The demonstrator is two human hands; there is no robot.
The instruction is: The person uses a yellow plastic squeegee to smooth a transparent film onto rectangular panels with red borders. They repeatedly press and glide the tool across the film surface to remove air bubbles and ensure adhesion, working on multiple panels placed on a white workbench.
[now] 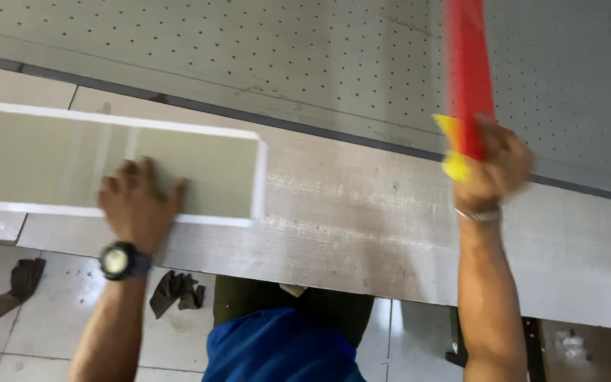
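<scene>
Glossy glass panel (107, 166), rough worn workbench (362, 226)

Grey perforated board (305, 64) behind wooden bench (362, 226), tiled floor (58, 325).

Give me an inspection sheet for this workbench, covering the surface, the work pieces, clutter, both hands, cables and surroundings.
Surface: worn grey bench, with a perforated grey board behind it.
Job's things: pale green panel with white edges lying flat on the bench; red and yellow tool held upright.
Clutter: dark rags and on the tiled floor.
Hands: left hand flat on the panel, wristwatch on the wrist; right hand closed around the tool, thin bracelet on the wrist.
Cables: nothing seen.
Surroundings: pale floor tiles; the person's blue clothing below the bench edge.
</scene>
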